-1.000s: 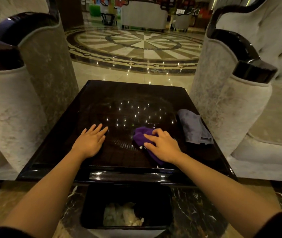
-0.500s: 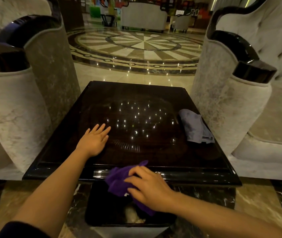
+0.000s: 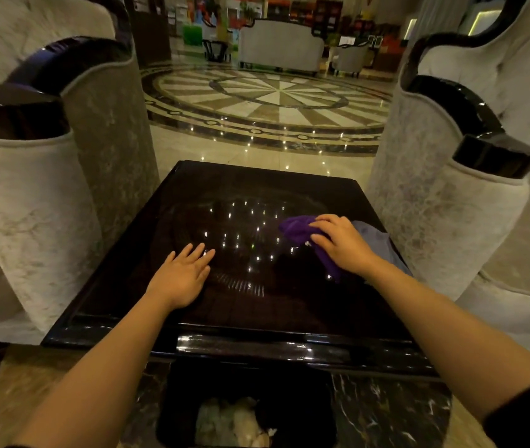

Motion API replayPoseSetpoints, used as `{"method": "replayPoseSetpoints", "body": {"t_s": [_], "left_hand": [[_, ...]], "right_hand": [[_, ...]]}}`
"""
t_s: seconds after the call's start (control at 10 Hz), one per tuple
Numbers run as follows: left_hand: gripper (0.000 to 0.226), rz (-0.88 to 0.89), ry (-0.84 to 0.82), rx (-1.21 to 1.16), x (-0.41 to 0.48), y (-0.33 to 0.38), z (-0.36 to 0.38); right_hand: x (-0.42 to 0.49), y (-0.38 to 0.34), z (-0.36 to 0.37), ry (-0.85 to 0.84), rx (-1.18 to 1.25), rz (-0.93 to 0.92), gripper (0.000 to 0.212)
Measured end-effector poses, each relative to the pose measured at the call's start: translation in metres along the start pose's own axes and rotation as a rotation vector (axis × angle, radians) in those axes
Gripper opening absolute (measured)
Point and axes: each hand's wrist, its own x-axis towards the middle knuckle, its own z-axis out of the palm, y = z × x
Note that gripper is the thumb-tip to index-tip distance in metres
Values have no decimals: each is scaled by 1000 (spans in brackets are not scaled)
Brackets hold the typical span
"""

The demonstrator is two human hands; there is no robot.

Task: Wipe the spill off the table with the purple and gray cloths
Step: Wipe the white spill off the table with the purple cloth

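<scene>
The head view looks down on a dark, glossy square table (image 3: 192, 195) that mirrors many small ceiling lights. The left hand (image 3: 181, 276) lies flat on the table's near-left part, palm down, fingers spread a little and pointing away from the person; it holds nothing. The right hand (image 3: 343, 244) presses down on the purple cloth (image 3: 296, 227) toward the right side of the table, fingers curled over the bunched fabric. The cloth sticks out to the left of the fingers, and a strip of it trails out under the wrist toward the near edge. The gray cloth (image 3: 376, 237) lies crumpled just beyond and to the right of that hand, near the table's right edge, partly hidden by the hand and forearm; whether the two cloths touch cannot be told. No spill can be made out on the dark, reflective surface.

Below the table's near edge stands a black bin (image 3: 305, 415) with pale crumpled waste inside. Pale upholstered armchairs (image 3: 31, 205) with black glossy trim flank the table on both sides. Beyond it a polished marble floor (image 3: 273, 101) shows a round inlaid pattern.
</scene>
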Motion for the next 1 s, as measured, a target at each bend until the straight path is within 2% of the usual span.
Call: {"method": "replayPoseSetpoints", "body": {"t_s": [0.1,0.3,0.5,1.0], "left_hand": [[48,8,7,2,1,-1,1],[48,7,7,8,2,-1,4],[48,-1,8,5,-6,3,5],[48,-14,-13,13,-1,3,-1]], "right_hand": [[14,21,26,-103,-15,140,35],[19,28,43,-116,159,274,40],[-4,4,53,-148,88,171,41],[-116,-101,52,-275,88,-286,36]]}}
